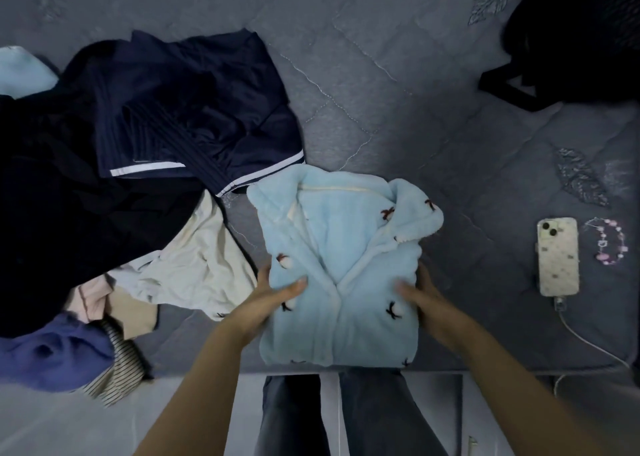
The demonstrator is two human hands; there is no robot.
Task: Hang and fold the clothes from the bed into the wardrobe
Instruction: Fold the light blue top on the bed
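A light blue fleece pajama top (341,247) with small bows lies folded on the grey bed (381,92) near its front edge, collar facing away from me. My left hand (273,293) grips its left side, thumb on top and fingers tucked under the edge. My right hand (420,291) holds the right side the same way. A pile of unfolded clothes sits to the left: a navy garment with white stripes (194,109), black cloth (52,196), a cream piece (197,268), a blue-purple garment (52,351) and a striped one (117,369).
A phone (558,256) on a charging cable lies at the right with a beaded bracelet (607,242) beside it. A black bag (571,40) sits at the far right corner. My legs (346,417) stand against the bed's front edge.
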